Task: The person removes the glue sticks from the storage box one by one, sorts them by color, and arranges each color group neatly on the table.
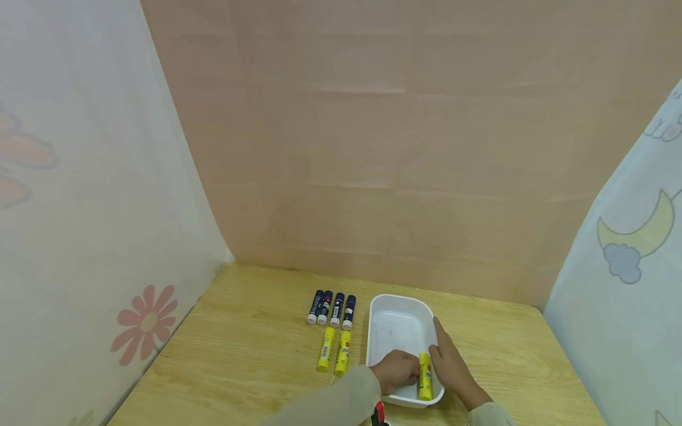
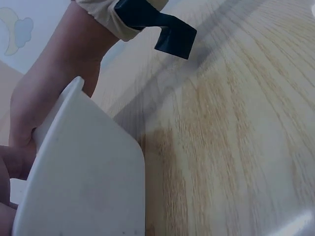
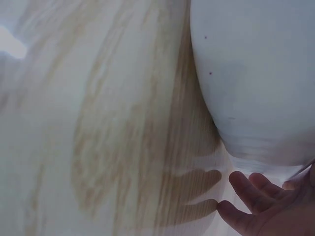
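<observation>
A white tray (image 1: 395, 322) stands on the wooden table, with a yellow glue stick (image 1: 424, 377) lying inside against its right wall. My left hand (image 1: 396, 371) reaches into the tray's near end, its curled fingers right at the left side of that glue stick; whether they grip it I cannot tell. At the tray's right side, my right hand (image 1: 451, 364) holds the wall, thumb at the rim and fingers along the outside. Those fingers (image 3: 251, 194) show beside the tray's outer wall (image 3: 261, 78) in the right wrist view.
Left of the tray, two yellow glue sticks (image 1: 334, 351) lie on the table (image 1: 256, 355). Behind them several dark blue glue sticks with white ends (image 1: 337, 310) lie in a row. A brown backdrop (image 1: 373, 177) and patterned side sheets (image 1: 106, 177) enclose the table.
</observation>
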{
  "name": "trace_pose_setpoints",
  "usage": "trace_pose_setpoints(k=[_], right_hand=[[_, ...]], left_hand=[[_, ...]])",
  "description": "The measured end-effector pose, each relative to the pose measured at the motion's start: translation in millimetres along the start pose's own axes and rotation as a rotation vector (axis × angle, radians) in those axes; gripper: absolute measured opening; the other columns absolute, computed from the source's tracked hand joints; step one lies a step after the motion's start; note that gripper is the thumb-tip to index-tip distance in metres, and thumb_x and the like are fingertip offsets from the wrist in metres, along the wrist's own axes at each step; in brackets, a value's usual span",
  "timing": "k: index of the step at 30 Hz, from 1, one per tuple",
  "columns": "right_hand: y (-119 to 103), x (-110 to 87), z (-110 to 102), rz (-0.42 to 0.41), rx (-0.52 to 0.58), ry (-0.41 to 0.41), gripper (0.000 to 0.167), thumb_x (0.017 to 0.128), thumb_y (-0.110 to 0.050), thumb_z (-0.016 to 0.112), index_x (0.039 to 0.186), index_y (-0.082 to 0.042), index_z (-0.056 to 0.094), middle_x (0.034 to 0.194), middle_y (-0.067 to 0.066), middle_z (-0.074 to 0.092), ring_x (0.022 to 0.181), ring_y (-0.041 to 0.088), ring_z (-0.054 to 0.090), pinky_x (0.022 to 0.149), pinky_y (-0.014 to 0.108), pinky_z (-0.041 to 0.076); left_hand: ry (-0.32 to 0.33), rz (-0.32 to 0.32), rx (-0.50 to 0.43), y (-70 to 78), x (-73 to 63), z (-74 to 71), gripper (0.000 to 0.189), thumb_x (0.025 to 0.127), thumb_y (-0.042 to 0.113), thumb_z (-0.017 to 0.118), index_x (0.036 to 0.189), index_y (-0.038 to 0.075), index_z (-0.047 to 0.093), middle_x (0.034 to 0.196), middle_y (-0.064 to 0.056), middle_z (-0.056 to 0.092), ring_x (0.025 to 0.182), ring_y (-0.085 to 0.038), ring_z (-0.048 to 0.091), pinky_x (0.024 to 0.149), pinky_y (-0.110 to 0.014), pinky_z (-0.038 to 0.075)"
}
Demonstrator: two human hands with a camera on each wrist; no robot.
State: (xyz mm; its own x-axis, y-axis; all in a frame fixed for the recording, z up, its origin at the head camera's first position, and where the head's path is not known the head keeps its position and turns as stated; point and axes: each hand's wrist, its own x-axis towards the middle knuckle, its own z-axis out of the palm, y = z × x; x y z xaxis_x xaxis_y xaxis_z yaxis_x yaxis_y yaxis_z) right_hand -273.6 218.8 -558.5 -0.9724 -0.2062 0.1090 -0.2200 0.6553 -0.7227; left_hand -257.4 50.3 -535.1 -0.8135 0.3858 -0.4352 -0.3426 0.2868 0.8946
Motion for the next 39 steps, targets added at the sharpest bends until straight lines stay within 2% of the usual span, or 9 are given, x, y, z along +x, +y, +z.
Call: trace_pose_setpoints(k=[1,6,9,12,19,25,30,34,39], right_hand=[[0,-0.1,0,0.005,0.003,-0.005,0.064,0.099,0.0,0.035,0.153,0.005,0.002,0.155,0.032,0.012,0.138,0.052,0.018,0.108,0.063,0.021],[-1,-2.0,-1,0.007,0.006,-0.013,0.063,0.098,0.0,0.035,0.153,0.005,0.002,0.155,0.032,0.012,0.139,0.052,0.017,0.108,0.064,0.02],[-3,-1.9,-2,0.004,-0.01,-0.002,0.063,0.099,0.0,0.035,0.153,0.006,0.004,0.155,0.032,0.012,0.139,0.052,0.017,0.108,0.064,0.021],[-4,-1.8,-3,0.001,-0.022,0.005,0.062,0.099,-0.001,0.035,0.153,0.006,0.004,0.155,0.032,0.013,0.139,0.052,0.017,0.108,0.064,0.02],[-7,-3.7,-4,-0.011,-0.004,0.009,0.062,0.099,0.0,0.036,0.152,0.006,0.004,0.155,0.033,0.012,0.138,0.052,0.016,0.108,0.065,0.02],[-6,-3.2,-3,-0.025,-0.003,0.024,0.06,0.1,-0.001,0.036,0.153,0.006,0.007,0.154,0.032,0.014,0.138,0.052,0.018,0.108,0.064,0.02],[-6,-0.6,-3,-0.01,-0.006,0.019,0.06,0.1,-0.001,0.035,0.152,0.006,0.007,0.155,0.032,0.015,0.139,0.051,0.019,0.109,0.063,0.02],[-7,0.5,-2,0.011,0.007,0.001,0.061,0.099,-0.001,0.034,0.153,0.006,0.005,0.156,0.03,0.013,0.14,0.049,0.018,0.11,0.061,0.02],[-6,-1.6,-3,0.026,-0.002,-0.003,0.06,0.1,-0.001,0.035,0.153,0.005,0.006,0.156,0.03,0.013,0.14,0.049,0.018,0.11,0.062,0.019]], left_hand=[[0.05,-0.04,-0.131,-0.3,-0.5,2.7,0.026,0.09,0.004,0.058,0.112,-0.008,0.065,0.094,-0.005,0.065,0.085,-0.014,0.061,0.084,-0.032,0.055],[0.149,-0.002,-0.116,-1.8,-0.1,13.6,0.018,0.087,0.003,0.065,0.103,-0.004,0.064,0.089,-0.006,0.065,0.084,-0.018,0.065,0.079,-0.033,0.056],[0.175,0.021,-0.102,-1.4,1.6,15.4,0.017,0.085,0.003,0.069,0.099,-0.003,0.063,0.086,-0.005,0.063,0.081,-0.017,0.065,0.076,-0.032,0.056],[0.184,0.01,-0.093,-1.2,3.5,15.0,0.021,0.083,0.007,0.073,0.099,-0.001,0.062,0.086,-0.005,0.062,0.08,-0.017,0.064,0.076,-0.033,0.056],[0.166,-0.035,-0.119,1.7,1.2,12.0,0.024,0.082,0.007,0.076,0.101,0.001,0.062,0.088,-0.006,0.063,0.08,-0.018,0.064,0.078,-0.034,0.055],[0.118,-0.02,-0.295,-0.4,3.4,9.1,0.026,0.085,0.001,0.072,0.109,-0.005,0.064,0.094,-0.007,0.067,0.087,-0.019,0.066,0.082,-0.035,0.056],[0.063,-0.033,-0.425,-2.0,7.8,3.8,0.027,0.088,-0.001,0.068,0.114,-0.007,0.064,0.099,-0.009,0.069,0.094,-0.021,0.066,0.086,-0.036,0.054],[0.034,-0.052,-0.496,-2.5,8.2,-0.9,0.027,0.09,-0.001,0.065,0.116,-0.008,0.063,0.103,-0.01,0.069,0.098,-0.021,0.065,0.089,-0.036,0.053],[0.019,-0.075,-0.535,-1.3,9.6,-5.4,0.032,0.091,0.002,0.066,0.121,-0.008,0.061,0.108,-0.011,0.068,0.101,-0.021,0.064,0.089,-0.035,0.053]])
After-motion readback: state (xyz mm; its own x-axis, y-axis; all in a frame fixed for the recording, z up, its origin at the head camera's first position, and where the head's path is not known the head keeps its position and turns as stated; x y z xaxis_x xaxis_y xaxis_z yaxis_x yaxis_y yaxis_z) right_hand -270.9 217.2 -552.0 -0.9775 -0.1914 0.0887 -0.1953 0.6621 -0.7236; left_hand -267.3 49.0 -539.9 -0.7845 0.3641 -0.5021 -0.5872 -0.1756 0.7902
